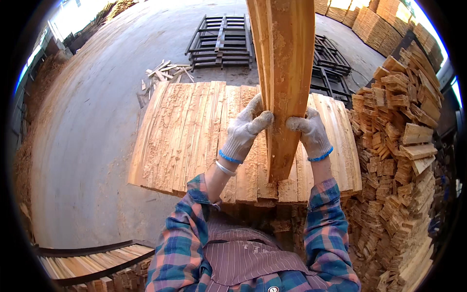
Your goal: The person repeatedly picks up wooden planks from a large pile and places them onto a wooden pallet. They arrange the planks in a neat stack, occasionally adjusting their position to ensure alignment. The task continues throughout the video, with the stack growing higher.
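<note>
A long wooden board (289,73) rises in front of me, tilted up and away, its near end over a stack of planks. Layered edges along its left side suggest more than one board held together. My left hand (245,129), in a whitish knitted glove with a blue cuff, grips the left edge with the thumb toward the near face. On the opposite edge my right hand (311,131), gloved alike, is closed the same way. Beneath lies the plank stack (189,136), its planks side by side and strewn with sawdust. The fingers behind the board are hidden.
Tall piles of short wood pieces (389,180) stand close at my right. Dark metal racks (221,41) lie beyond the stack, with scrap slats (168,73) on the concrete floor (87,146). A dark-railed rack of boards (97,263) is at lower left. Stacked lumber (384,24) stands far right.
</note>
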